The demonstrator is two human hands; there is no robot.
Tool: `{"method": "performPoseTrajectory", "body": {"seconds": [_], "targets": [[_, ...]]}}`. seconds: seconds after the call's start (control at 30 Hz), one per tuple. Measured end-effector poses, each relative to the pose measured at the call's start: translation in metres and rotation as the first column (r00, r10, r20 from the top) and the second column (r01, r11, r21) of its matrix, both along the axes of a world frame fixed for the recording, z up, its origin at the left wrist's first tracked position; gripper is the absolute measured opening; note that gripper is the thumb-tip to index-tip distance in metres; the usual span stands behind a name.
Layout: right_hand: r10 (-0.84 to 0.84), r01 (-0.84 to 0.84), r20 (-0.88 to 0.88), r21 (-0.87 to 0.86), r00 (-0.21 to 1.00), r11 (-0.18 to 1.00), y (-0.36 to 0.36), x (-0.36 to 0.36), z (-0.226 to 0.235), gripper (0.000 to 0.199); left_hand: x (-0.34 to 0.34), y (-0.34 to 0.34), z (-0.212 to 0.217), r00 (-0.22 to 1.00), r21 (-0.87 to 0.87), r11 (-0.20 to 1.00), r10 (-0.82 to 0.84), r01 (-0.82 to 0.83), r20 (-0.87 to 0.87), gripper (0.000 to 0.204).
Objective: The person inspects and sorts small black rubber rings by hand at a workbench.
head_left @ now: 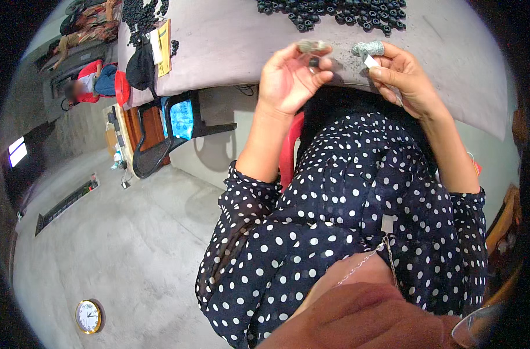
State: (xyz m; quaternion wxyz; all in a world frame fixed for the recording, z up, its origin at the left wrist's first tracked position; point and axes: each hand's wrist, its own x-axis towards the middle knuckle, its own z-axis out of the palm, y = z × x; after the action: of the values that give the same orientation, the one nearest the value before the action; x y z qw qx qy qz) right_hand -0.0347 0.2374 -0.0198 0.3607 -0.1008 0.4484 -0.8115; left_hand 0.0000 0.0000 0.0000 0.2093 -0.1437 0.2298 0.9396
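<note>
Both hands are raised over the near edge of a table covered with a pale cloth [218, 52]. My left hand [285, 81] has its fingers curled around a small black round part [314, 61]; a greyish wrap [312, 45] covers its index finger. Opposite it, my right hand [407, 78] pinches a small flat white piece [370, 61] between thumb and fingers. A grey-green speckled wrap [368, 49] sits on that index fingertip. Between the hands, dark crumbs [349, 67] are scattered on the cloth.
Many small black round parts [358, 13] lie at the table's far side, with another black pile [141, 20] at the far left. Near that are a yellow strip [164, 49] and a black bag-like thing [140, 68]. A black chair [154, 154] stands left; a person [90, 81] sits beyond.
</note>
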Motion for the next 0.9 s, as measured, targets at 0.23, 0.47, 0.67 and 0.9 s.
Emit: {"method": "performPoseTrajectory", "body": {"seconds": [0.23,0.47,0.67,0.9], "targets": [[0.016,-0.016,-0.035,0.001,0.999,1.0,-0.002,0.0,0.001,0.026,-0.037,-0.023,-0.009,0.943,-0.794,0.533,0.026,-0.293,-0.331,0.018],[0.017,-0.016,-0.043,0.02,0.999,1.0,-0.001,0.002,0.002,0.025,-0.054,-0.026,-0.019,0.868,-0.872,-0.144,-0.263,-0.467,-0.421,0.013],[0.027,-0.027,-0.013,0.017,1.0,1.0,0.0,0.004,0.003,0.027,-0.046,-0.014,-0.015,0.777,-0.725,-0.352,-0.489,-0.592,-0.396,0.02],[0.022,-0.022,-0.014,0.001,1.0,1.0,0.001,0.004,0.0,0.025,-0.047,-0.02,-0.015,0.821,-0.739,-0.414,-0.466,-0.531,-0.33,0.024]]}}
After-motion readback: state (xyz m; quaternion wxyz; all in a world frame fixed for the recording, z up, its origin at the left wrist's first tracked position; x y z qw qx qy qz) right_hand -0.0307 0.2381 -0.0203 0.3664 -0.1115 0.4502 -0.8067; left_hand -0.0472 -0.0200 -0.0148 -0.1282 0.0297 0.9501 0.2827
